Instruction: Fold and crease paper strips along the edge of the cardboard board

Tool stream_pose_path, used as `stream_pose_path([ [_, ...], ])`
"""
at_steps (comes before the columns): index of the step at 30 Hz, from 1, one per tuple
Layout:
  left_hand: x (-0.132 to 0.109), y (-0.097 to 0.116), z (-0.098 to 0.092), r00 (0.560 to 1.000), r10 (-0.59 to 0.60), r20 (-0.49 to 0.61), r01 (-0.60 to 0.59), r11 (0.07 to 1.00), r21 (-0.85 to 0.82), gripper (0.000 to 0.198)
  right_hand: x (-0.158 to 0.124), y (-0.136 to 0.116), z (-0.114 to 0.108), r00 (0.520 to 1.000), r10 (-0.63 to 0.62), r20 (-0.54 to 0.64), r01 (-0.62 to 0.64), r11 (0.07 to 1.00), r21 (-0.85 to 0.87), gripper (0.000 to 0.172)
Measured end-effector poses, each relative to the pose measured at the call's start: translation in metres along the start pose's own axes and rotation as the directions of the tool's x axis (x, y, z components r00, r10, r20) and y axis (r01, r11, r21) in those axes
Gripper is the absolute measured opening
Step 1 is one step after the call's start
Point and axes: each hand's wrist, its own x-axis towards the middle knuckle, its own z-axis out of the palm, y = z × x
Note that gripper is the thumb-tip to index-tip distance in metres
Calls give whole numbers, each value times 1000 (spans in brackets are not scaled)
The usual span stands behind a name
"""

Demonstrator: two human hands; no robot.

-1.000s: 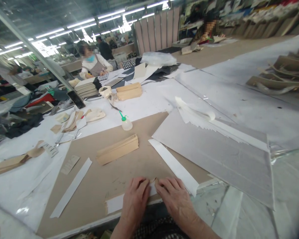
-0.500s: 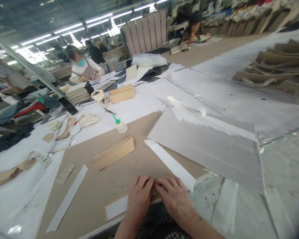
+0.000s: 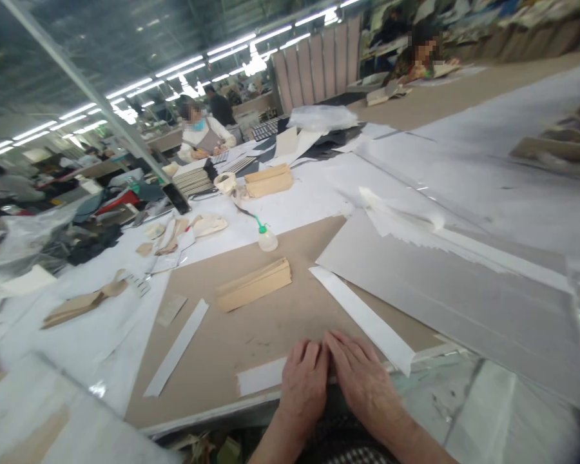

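My left hand (image 3: pixel 305 380) rests at the front edge of the brown board (image 3: pixel 198 361), fingers curled down and pressed together. Its outer side covers the right end of a short white strip (image 3: pixel 261 377). Beside it, my right hand (image 3: pixel 362 374) meets it at the fingertips, its fingers close together and angled inward. Whatever lies under the fingertips is hidden. A long white strip (image 3: pixel 362 316) runs diagonally just beyond my right hand. Farther up the board lies a folded tan piece (image 3: pixel 254 285), and behind it stands a clear bottle with a green spout (image 3: pixel 267 240).
A large grey sheet (image 3: pixel 444 296) covers the right side, with white strips (image 3: pixel 415 235) along its far edge. Another white strip (image 3: pixel 176 348) lies at left. Tan pieces (image 3: pixel 84 303) and a phone (image 3: pixel 176 198) are farther left. Co-workers (image 3: pixel 203 132) sit across the table.
The view has swung left, so everything sits farther right in the picture. My hands stay together at the board's edge; the right fingers look straighter than before.
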Motion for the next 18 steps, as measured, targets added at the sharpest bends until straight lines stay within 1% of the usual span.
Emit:
stream_pose_path([
  [4, -3, -5, -4, 1000, -31, 4, 31, 999, -30, 36, -3, 5, 5, 995, -89, 35, 92, 991, -97, 68],
  [7, -16, -16, -12, 995, -97, -7, 97, 995, -5, 34, -1, 7, 4, 991, -129, 44, 133, 984, -122, 77],
  [9, -33, -28, -20, 987, -156, -37, 157, 987, 28, 34, 2, 7, 1, 989, -143, 38, 147, 981, -127, 79],
  [12, -66, -51, -33, 968, -225, -112, 238, 963, 125, 34, 6, 3, -3, 990, -138, 29, 141, 980, -139, 81],
  [15, -100, -73, -45, 952, -245, -183, 284, 929, 236, 32, 6, 0, -6, 993, -117, 35, 121, 981, -152, 80],
  [17, -115, -82, -51, 947, -259, -190, 305, 910, 281, 32, 5, -2, -6, 993, -101, 57, 108, 983, -149, 75],
  [18, -118, -83, -52, 947, -265, -179, 309, 904, 295, 31, 4, -2, -6, 993, -92, 71, 102, 984, -145, 72],
])
